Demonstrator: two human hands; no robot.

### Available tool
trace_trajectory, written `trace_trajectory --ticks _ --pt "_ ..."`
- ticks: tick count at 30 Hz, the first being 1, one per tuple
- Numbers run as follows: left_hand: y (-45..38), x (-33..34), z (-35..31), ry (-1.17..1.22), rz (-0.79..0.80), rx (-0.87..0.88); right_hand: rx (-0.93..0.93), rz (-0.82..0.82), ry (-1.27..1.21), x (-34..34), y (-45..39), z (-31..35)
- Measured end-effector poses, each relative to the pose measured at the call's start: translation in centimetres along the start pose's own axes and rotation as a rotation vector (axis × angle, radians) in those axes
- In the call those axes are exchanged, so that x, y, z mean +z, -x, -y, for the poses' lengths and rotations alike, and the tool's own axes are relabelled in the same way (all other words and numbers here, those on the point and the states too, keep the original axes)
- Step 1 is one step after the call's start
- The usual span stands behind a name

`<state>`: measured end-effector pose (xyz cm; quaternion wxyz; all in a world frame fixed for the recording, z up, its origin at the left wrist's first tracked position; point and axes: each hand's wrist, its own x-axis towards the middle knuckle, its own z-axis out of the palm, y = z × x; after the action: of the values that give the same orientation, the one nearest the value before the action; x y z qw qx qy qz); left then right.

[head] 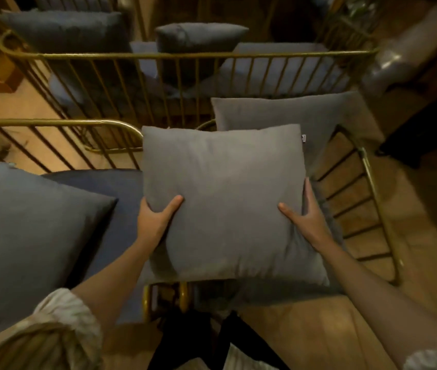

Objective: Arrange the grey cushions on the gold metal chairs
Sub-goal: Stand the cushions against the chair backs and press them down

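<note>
Square grey cushion (225, 201), plain fabric, small tag at upper right corner, tilted over gold metal chair (366, 198). Second grey cushion (292, 113) behind it against the barred back. Third grey cushion (30, 236) resting on left chair (59, 126).

Left hand (156, 217) and right hand (304, 212): both forearms bare, extended forward, light sleeves pushed to the elbows, thumbs pressed on top in a two-sided grasp, remaining fingers apparently curled underneath, mostly hidden from view.
</note>
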<state>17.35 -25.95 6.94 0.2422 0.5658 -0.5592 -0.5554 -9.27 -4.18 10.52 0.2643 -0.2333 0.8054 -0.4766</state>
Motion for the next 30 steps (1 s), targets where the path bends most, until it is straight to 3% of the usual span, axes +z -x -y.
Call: trace_trajectory --ticks 8,12,14,18,27,30 --pt "6.2 13.5 2.2 -0.175 0.111 -0.063 0.186 -0.030 0.163 -10.9 0.4 -7.1" --pt "7.5 18.3 3.4 -0.540 0.308 0.018 0.277 0.191 0.527 -10.1 -0.6 -9.2" --pt "8.2 20.0 3.7 -0.721 0.306 0.149 0.311 0.307 0.659 -8.0 -0.4 -10.0" --pt "8.1 19.9 5.1 -0.859 0.362 0.326 0.319 0.310 0.750 -5.8 0.4 -10.9" --pt "8.6 17.0 5.2 -0.800 0.453 0.227 0.266 0.231 0.808 -4.9 1.2 -10.5" --pt "8.9 13.0 5.4 -0.890 0.396 0.234 0.131 0.214 0.913 -3.3 1.8 -8.5"
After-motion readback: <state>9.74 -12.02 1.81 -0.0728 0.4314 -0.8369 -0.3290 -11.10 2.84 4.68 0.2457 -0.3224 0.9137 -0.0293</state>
